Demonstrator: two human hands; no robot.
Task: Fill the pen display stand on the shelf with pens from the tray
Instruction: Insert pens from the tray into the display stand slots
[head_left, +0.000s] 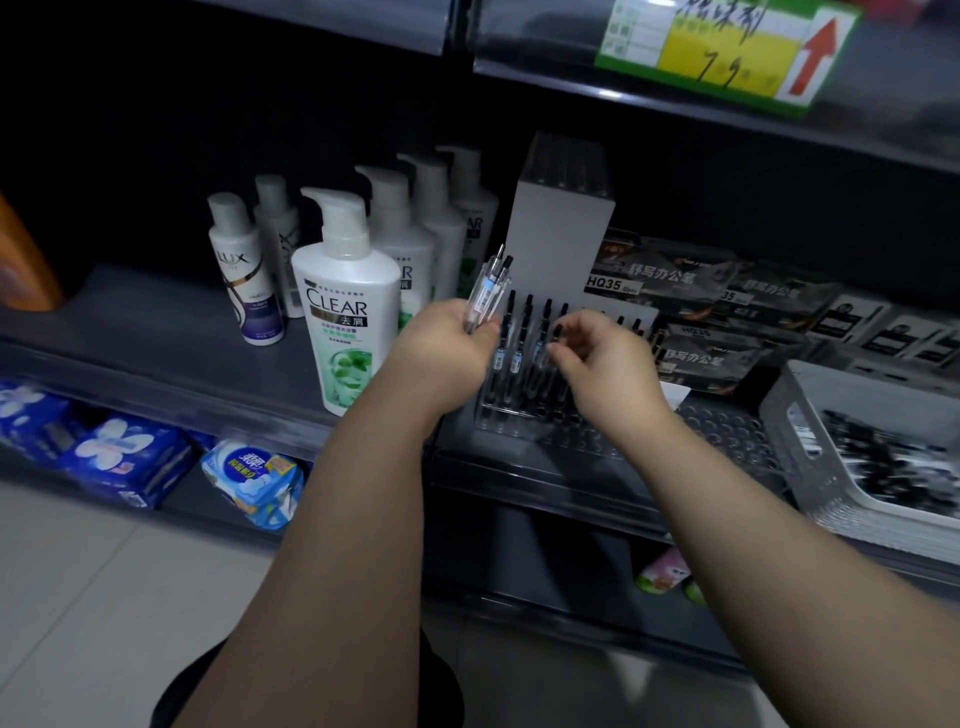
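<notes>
Stand (498, 410): reachable from front and above. Rear-left rows blocked by standing pens (511, 353); front holes seemingly free, view blurred. Left flank: shampoo bottle (345, 312) just beside. Right flank: tray (800, 410) wall. Rear: white backboard (561, 228). Overhead: upper shelf (675, 88), well apart from pen tops.

The left hand (447, 345) grips a small bundle of pens (485, 293) upright, just left of the clear pen display stand (511, 408) on the shelf (156, 312). The right hand (605, 364) pinches the black top of one pen (560, 329) standing in it; the tray (800, 415) sits near, to the right.
</notes>
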